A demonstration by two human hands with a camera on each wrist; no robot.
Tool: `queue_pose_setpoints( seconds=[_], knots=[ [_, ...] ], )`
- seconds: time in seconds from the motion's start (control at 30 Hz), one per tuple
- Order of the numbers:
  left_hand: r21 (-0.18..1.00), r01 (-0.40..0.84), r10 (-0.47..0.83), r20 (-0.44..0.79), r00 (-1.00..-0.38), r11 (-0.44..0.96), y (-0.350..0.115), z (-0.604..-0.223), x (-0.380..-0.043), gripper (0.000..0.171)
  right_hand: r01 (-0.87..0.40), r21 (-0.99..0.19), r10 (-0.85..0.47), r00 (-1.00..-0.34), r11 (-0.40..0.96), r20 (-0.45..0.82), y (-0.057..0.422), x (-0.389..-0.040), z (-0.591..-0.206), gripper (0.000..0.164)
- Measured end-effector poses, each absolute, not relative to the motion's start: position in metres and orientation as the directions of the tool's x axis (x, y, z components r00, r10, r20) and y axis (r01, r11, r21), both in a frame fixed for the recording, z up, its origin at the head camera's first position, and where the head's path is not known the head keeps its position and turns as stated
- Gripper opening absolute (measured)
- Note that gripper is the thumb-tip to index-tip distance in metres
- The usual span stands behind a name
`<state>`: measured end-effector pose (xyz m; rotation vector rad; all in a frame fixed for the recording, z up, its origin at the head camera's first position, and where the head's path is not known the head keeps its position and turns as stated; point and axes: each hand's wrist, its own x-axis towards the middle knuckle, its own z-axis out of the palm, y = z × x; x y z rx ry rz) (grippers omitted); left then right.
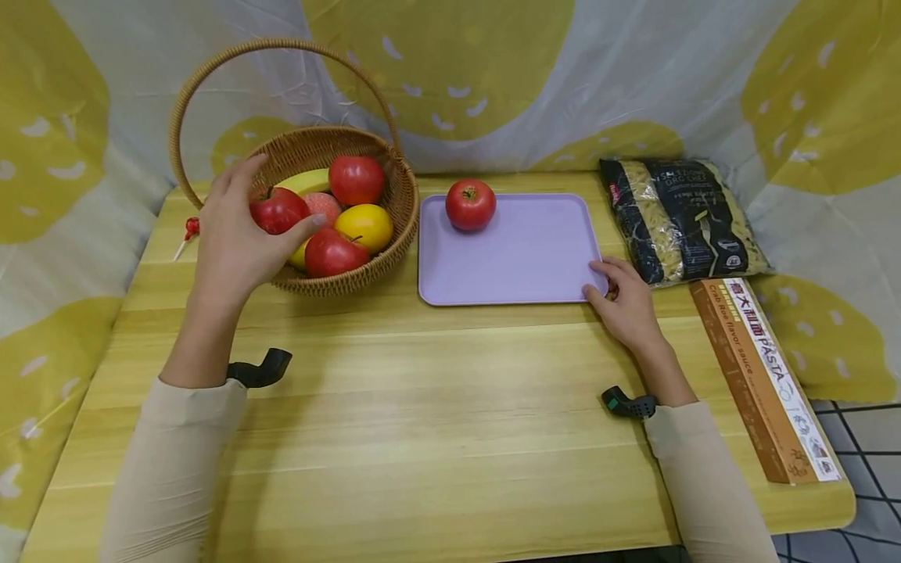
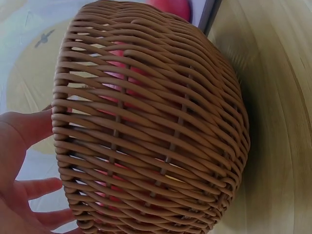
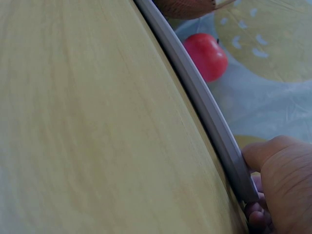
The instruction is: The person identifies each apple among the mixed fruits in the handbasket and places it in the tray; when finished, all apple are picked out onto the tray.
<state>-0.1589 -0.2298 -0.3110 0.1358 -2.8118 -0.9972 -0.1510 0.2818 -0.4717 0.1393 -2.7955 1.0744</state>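
My left hand (image 1: 242, 223) reaches over the left rim of a wicker basket (image 1: 404, 191), thumb and fingers spread around a red apple (image 1: 279, 209). Between the fingertips and that apple a strip of wicker shows in the head view. The left wrist view shows the hand (image 2: 22, 156) at the rim, with the weave hiding most of the fruit. My right hand (image 1: 625, 301) pinches the near right corner of a lilac tray (image 1: 514, 266), thumb on top and fingers below. Another red apple (image 1: 470, 205) sits on the tray, toward its far left corner.
The basket also holds two red apples, a peach (image 1: 324, 206), a yellow fruit (image 1: 365, 225) and a banana (image 1: 304, 182) under its tall handle (image 1: 281, 44). A red-handled tool (image 1: 190, 228) lies left. A pasta bag (image 1: 679, 219) and a long pasta box (image 1: 763, 379) lie right.
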Motion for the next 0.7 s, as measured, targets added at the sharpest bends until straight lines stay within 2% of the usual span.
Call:
queue_pose_setpoints(
  seconds=[0.7],
  knots=[
    [0.577,-0.136,-0.148,-0.027,-0.989,0.805,-0.235,-0.323,-0.175,0.102,-0.135,-0.672,-0.034,-0.986,0.728,0.162,0.282,-0.152,-0.473,0.044]
  ],
)
